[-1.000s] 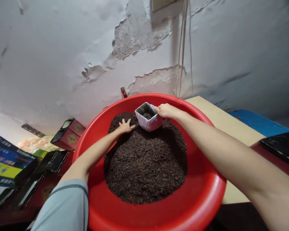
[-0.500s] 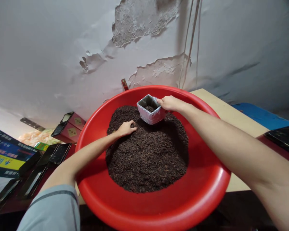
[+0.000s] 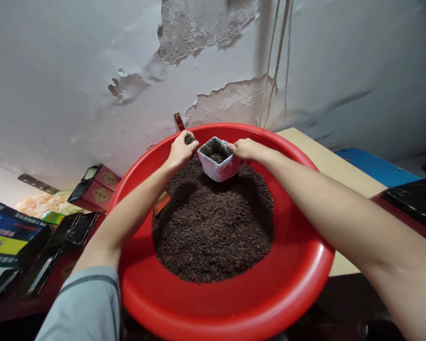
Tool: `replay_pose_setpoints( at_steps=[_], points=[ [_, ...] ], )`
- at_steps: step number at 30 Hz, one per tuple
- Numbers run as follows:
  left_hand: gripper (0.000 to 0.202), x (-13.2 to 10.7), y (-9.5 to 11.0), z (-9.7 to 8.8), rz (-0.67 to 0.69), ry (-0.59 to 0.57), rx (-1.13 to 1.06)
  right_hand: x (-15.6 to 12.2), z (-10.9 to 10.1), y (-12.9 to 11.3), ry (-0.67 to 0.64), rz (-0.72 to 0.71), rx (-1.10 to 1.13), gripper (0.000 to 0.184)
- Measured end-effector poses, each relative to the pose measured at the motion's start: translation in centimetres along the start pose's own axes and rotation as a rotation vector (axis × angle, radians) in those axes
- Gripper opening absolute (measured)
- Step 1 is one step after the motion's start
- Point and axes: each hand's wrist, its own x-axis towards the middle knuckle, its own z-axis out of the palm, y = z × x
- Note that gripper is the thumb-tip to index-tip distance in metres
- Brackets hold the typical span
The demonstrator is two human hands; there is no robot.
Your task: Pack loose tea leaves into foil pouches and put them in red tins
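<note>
A large red basin point(image 3: 291, 284) holds a heap of dark loose tea leaves point(image 3: 213, 227). On the far side of the heap stands a small square silver pouch point(image 3: 218, 163), open at the top with some leaves inside. My right hand point(image 3: 244, 149) grips the pouch's right rim. My left hand point(image 3: 181, 149) is closed round a pinch of leaves and hangs just left of the pouch's mouth. A small orange-brown object point(image 3: 161, 202) pokes out of the heap under my left forearm.
A peeling white wall point(image 3: 92, 71) rises behind the basin, with cords point(image 3: 279, 61) hanging down it. Dark and red printed boxes point(image 3: 95, 187) lie at the left. A pale tabletop point(image 3: 326, 161), a blue surface point(image 3: 372, 168) and a black tray point(image 3: 412, 201) lie at the right.
My left hand lay spread on the heap, closed on some leaves, then rose toward the pouch's mouth. The right hand kept its hold on the pouch.
</note>
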Motion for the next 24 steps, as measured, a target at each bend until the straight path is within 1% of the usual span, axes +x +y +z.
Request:
replay_pose_setpoints(
  at_steps=[2,4,7,9,12,15,18,21,22,23,24],
  points=[
    [0.011,1.1,1.2,1.7,0.072,0.058,-0.058,-0.2,-0.1,-0.1,-0.003,-0.003,0.008,0.065],
    [0.011,1.9,2.0,3.5,0.125,0.067,-0.071,-0.2,0.0,0.0,0.001,-0.016,0.011,0.067],
    [0.010,2.3,2.6,5.5,0.146,-0.024,-0.060,0.1,0.1,0.3,0.002,-0.020,0.008,0.067],
    [0.010,2.3,2.5,6.1,0.168,-0.102,-0.045,0.4,0.2,0.4,-0.005,-0.018,0.014,0.065],
    [0.013,2.3,1.9,6.1,0.203,-0.189,-0.019,0.8,0.2,0.5,-0.014,-0.020,0.025,0.064],
    [0.020,2.2,1.4,5.5,0.246,-0.257,0.038,0.7,0.1,0.4,-0.021,-0.019,0.032,0.063],
    [0.029,2.2,1.5,4.6,0.365,-0.318,0.175,0.5,-0.1,0.4,-0.021,-0.006,0.028,0.062],
    [0.039,2.7,2.8,3.6,0.508,-0.344,0.357,0.4,-0.1,0.4,-0.024,-0.029,0.020,0.061],
    [0.038,3.0,3.3,3.4,0.524,-0.377,0.406,0.4,-0.1,0.5,-0.028,-0.043,0.018,0.061],
    [0.033,3.3,3.8,3.3,0.511,-0.447,0.440,0.4,0.0,0.5,-0.030,-0.054,0.015,0.062],
    [0.028,3.6,4.3,3.5,0.466,-0.559,0.464,0.4,0.0,0.5,-0.031,-0.058,0.010,0.063]
  ],
)
